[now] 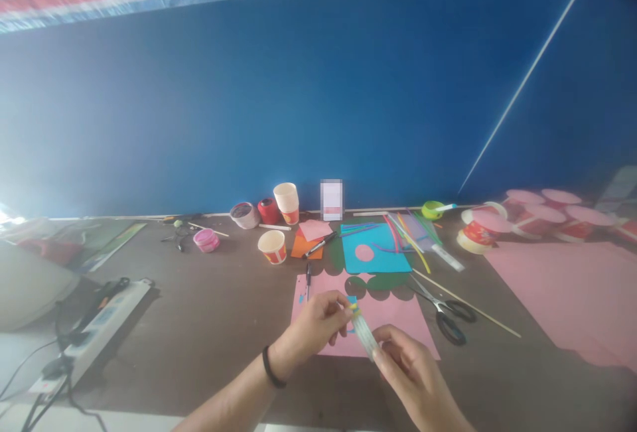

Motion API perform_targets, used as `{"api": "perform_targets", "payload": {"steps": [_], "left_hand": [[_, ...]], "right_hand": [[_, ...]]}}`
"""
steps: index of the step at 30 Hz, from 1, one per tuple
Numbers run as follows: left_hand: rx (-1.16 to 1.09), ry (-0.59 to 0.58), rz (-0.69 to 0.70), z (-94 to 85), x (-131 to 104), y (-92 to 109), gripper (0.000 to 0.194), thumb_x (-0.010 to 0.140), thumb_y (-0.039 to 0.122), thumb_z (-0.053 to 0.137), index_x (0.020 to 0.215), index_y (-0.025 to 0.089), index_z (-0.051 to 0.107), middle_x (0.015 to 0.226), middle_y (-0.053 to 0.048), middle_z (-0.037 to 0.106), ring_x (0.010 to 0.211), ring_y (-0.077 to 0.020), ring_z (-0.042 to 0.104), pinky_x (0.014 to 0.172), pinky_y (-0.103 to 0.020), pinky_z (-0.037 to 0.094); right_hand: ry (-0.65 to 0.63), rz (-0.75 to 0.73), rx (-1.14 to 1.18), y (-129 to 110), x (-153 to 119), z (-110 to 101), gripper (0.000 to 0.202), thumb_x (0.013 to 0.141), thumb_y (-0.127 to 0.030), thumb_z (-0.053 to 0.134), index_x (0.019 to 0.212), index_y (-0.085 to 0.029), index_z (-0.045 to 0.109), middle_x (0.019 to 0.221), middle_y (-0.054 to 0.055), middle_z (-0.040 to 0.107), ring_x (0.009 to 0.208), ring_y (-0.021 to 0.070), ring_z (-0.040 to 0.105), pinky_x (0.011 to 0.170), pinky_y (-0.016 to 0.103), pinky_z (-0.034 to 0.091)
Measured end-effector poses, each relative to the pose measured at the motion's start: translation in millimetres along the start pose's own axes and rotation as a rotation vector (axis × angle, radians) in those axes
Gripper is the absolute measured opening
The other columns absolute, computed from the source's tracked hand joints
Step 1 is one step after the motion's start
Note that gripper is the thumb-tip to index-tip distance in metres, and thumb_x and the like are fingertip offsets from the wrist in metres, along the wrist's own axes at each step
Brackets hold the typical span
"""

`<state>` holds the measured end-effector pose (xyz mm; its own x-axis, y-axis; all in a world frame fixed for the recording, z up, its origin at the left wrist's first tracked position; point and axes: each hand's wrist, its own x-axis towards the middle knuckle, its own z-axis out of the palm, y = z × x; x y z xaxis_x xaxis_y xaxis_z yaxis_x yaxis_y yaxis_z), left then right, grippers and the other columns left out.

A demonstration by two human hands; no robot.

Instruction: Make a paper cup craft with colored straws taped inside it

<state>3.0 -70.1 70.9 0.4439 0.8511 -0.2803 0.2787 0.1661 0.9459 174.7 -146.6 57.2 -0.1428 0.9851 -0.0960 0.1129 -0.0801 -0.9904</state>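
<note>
Blue wall above, crowded brown table below: a pale strip held between two hands

Across the upper frame runs a plain blue wall point(318, 100); beneath it stretches a brown table point(223, 306). At lower centre, the pale strip point(365, 337) slants above a pink sheet point(398, 322). The left hand point(322, 318) has its thumb and fingers closed on the yellow-marked upper end, while the right hand point(411, 369) pinches the lower end between thumb and forefinger, its other fingers loosely curled. Holding both ends probably keeps the strip taut and steady. Scissors point(440, 306), right of the pink sheet, seem laid handles toward the person for easy reach.

Most containers stand along the back, perhaps to leave working room in front. Left of centre, an open paper cup point(272, 247) shows a pale inside with nothing visible in it. Just behind, a white cup point(285, 197) sits on top of a red cup point(291, 217). Farther left, a white tub point(245, 217) holds something dark that I cannot make out; what is in the pink tub point(206, 241) is also unclear. Right of centre, a green bowl point(430, 211) has a white marker point(444, 208) leaning across it. At right, a red cup point(480, 236) bears a pink disc point(490, 221).
</note>
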Motion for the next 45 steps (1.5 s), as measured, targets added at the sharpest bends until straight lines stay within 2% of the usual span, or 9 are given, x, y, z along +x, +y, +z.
{"api": "perform_targets", "payload": {"steps": [6,11,14,17,25,30,37,42,45], "left_hand": [[-0.122,0.0,0.011,2.0,3.1,2.4,0.024,0.077,0.038,0.056,0.071,0.014,0.054,0.061,0.001,0.055,0.048,-0.0088,0.054,0.05,-0.021,0.041],[-0.037,0.013,0.032,2.3,-0.4,5.1,0.024,0.077,0.037,0.056,0.074,0.014,0.058,0.064,0.0,0.058,0.047,-0.008,0.052,0.049,-0.021,0.038],[0.046,0.015,0.018,4.8,-5.2,12.2,0.023,0.077,0.036,0.057,0.074,0.014,0.062,0.063,0.0,0.058,0.048,-0.0082,0.051,0.048,-0.02,0.037],[0.092,0.002,0.006,6.7,-8.2,18.1,0.022,0.076,0.034,0.058,0.071,0.013,0.063,0.06,0.0,0.058,0.049,-0.0095,0.053,0.049,-0.021,0.037],[0.038,-0.14,-0.038,-4.8,-6.3,10.5,0.024,0.077,0.034,0.055,0.082,0.014,0.066,0.073,-0.007,0.068,0.067,-0.0184,0.065,0.065,-0.028,0.048],[-0.002,-0.234,-0.1,-12.1,-4.3,-2.5,0.024,0.073,0.032,0.059,0.087,0.015,0.066,0.082,-0.011,0.071,0.07,-0.0218,0.067,0.058,-0.028,0.049],[-0.069,-0.24,-0.098,-12.5,-4.7,-9.3,0.025,0.072,0.033,0.061,0.089,0.014,0.066,0.086,-0.012,0.07,0.067,-0.0208,0.067,0.059,-0.028,0.05],[-0.154,-0.261,-0.094,-11.3,-3.2,-6.7,0.021,0.07,0.03,0.064,0.084,0.014,0.063,0.078,-0.01,0.07,0.069,-0.0206,0.067,0.067,-0.033,0.051],[-0.196,-0.213,-0.109,-5.4,-0.5,-4.0,0.023,0.077,0.038,0.057,0.084,0.015,0.058,0.07,-0.006,0.067,0.064,-0.0179,0.065,0.065,-0.032,0.05]], "right_hand": [[0.003,-0.045,-0.121,-1.8,1.0,-0.4,0.036,0.081,-0.053,0.047,0.08,-0.018,0.056,0.052,-0.007,0.028,0.049,0.0102,0.027,0.047,0.023,0.021],[0.09,-0.021,-0.157,-2.3,10.2,-3.4,0.032,0.081,-0.049,0.049,0.084,-0.018,0.056,0.056,-0.006,0.029,0.052,0.0115,0.033,0.049,0.023,0.026],[0.132,-0.089,-0.221,-6.3,20.7,-6.3,0.025,0.081,-0.042,0.053,0.09,-0.019,0.057,0.065,-0.003,0.04,0.06,0.0142,0.043,0.053,0.024,0.034],[0.117,-0.179,-0.288,-12.1,30.6,-7.3,0.016,0.081,-0.034,0.054,0.083,-0.019,0.06,0.078,0.002,0.049,0.072,0.0167,0.049,0.064,0.026,0.04],[0.057,-0.105,-0.243,-12.8,46.8,-11.3,0.021,0.081,-0.03,0.052,0.065,-0.018,0.054,0.066,-0.003,0.044,0.063,0.0138,0.047,0.058,0.024,0.037],[0.04,-0.065,-0.283,-6.6,53.7,-15.8,0.014,0.077,-0.024,0.052,0.065,-0.017,0.054,0.064,-0.003,0.049,0.065,0.0145,0.049,0.061,0.025,0.037],[-0.095,-0.051,-0.22,-6.9,59.5,-22.0,0.022,0.081,-0.035,0.053,0.075,-0.016,0.06,0.07,0.0,0.058,0.068,0.015,0.055,0.063,0.025,0.041],[-0.082,-0.069,-0.253,-6.8,62.4,-19.9,0.021,0.08,-0.034,0.054,0.069,-0.016,0.055,0.064,-0.002,0.054,0.062,0.0128,0.05,0.059,0.023,0.039],[-0.046,-0.075,-0.273,-5.4,64.1,-15.6,0.02,0.079,-0.032,0.054,0.067,-0.016,0.053,0.059,-0.004,0.05,0.058,0.0115,0.046,0.054,0.022,0.035]]}}
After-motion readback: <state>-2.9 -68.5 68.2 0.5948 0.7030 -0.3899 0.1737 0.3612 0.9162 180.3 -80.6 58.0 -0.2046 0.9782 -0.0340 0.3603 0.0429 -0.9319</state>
